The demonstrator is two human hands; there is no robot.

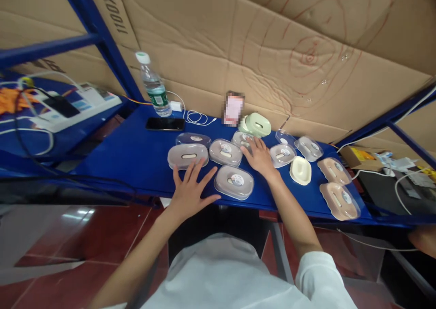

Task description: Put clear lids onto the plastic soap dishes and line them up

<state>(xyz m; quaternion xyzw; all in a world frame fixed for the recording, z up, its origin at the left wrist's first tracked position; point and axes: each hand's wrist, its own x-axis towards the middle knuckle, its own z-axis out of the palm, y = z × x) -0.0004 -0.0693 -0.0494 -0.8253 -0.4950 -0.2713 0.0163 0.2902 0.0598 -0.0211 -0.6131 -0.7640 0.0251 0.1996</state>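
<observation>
My left hand (189, 188) lies flat with fingers spread on the blue table (132, 157), fingertips touching the front edge of a taupe lidded case (187, 155). My right hand (259, 157) rests open on the table among several oval plastic cases, its fingers reaching toward a clear-lidded case (242, 139). Between the hands lie a lidded case (225, 152) and a nearer one (234, 181). Right of my right hand lie another lidded case (282, 155) and a cream tray without lid (300, 170). A green case (258, 124) sits at the back.
A water bottle (155, 87), a black phone (165, 124) and a white charger cable (194, 116) lie at the table's back left. More cases (339, 201) line the right end. Cardboard sheets (272, 41) form the back wall. Blue shelf frames (102, 32) flank the table.
</observation>
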